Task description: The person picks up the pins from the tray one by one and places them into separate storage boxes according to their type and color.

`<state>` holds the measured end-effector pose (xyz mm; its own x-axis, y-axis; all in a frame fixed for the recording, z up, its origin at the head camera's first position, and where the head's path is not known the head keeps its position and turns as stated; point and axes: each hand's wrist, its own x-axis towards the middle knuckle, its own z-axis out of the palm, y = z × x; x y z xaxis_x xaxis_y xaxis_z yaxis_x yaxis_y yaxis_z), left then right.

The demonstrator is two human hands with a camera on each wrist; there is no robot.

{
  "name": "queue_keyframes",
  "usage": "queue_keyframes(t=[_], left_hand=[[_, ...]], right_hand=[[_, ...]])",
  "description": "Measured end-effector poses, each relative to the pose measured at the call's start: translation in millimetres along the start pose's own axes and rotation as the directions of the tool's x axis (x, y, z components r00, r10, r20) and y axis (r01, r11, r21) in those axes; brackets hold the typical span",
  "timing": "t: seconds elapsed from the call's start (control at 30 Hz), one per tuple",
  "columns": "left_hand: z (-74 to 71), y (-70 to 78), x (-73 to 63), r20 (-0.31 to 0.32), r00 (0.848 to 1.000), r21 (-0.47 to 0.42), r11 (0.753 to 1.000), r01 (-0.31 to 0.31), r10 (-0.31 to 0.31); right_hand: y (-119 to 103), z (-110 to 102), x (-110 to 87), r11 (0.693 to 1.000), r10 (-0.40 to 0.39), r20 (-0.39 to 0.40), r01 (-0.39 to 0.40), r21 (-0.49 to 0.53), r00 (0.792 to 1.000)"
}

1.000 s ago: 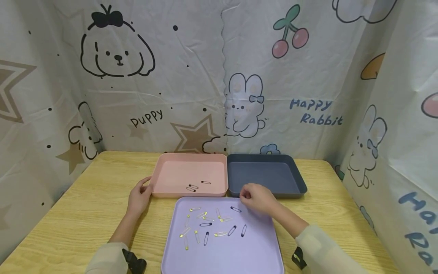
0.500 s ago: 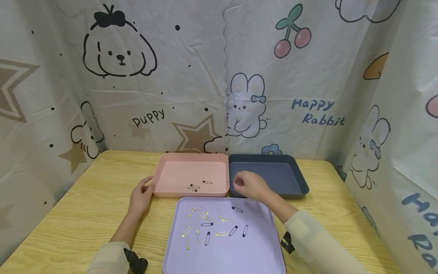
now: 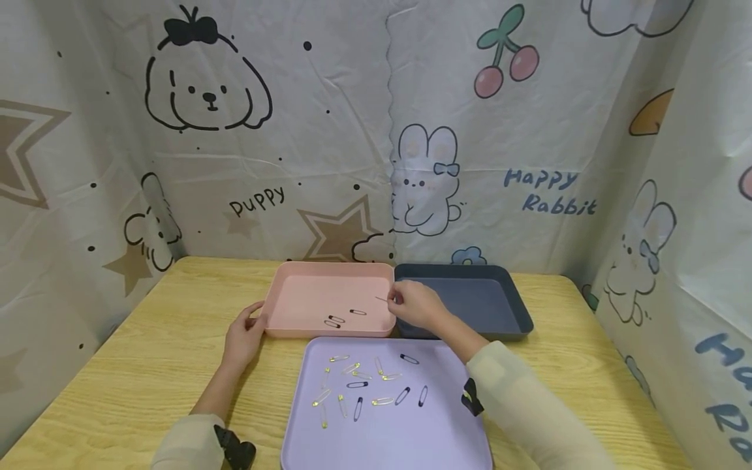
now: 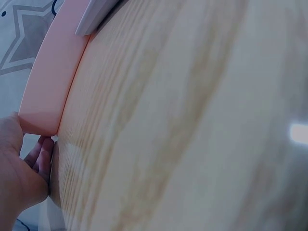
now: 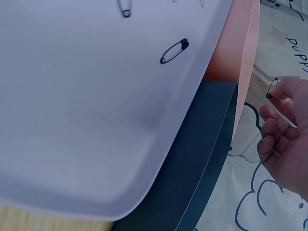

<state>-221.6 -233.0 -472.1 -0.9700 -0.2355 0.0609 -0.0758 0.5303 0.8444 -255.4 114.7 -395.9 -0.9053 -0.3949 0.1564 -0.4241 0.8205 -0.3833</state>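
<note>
Between its thumb and fingertips my right hand (image 3: pixel 416 304) pinches a black safety pin (image 5: pixel 272 88), over the right side of the pink tray (image 3: pixel 329 287) where it meets the dark blue tray (image 3: pixel 464 294). Several black safety pins, one of them this pin (image 3: pixel 358 312), lie inside the pink tray. Against that tray's left side rests my left hand (image 3: pixel 243 336), its fingers at the front corner in the left wrist view. The lilac tray (image 3: pixel 423 437) in front carries loose safety pins, some black like this pin (image 3: pixel 409 358), others yellow-headed like this pin (image 3: pixel 382 401).
All three trays stand close together on a wooden table (image 3: pixel 147 365). A printed curtain (image 3: pixel 329 130) encloses the table at the back and both sides. Each wrist wears a black device, such as the left wrist mount (image 3: pixel 236 450).
My right hand has moved left and away from me, from the lilac tray's far edge to over the pink tray's right rim, carrying the safety pin. My left hand has stayed in place.
</note>
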Motion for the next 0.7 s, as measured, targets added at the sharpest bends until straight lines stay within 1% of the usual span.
queue_keyframes(t=[0.43,0.7], left_hand=[[0.7,-1.0,2.1,-0.006,1.000,-0.002,1.000,0.003,-0.003],[0.8,-0.6,1.1,-0.002,1.000,-0.007,1.000,0.005,-0.005]], right_hand=[[-6.0,4.2,23.1,0.996,0.077,0.016,-0.076,-0.038,0.997],[-11.3,10.9,31.9,0.995,0.082,0.012,-0.081,-0.051,0.997]])
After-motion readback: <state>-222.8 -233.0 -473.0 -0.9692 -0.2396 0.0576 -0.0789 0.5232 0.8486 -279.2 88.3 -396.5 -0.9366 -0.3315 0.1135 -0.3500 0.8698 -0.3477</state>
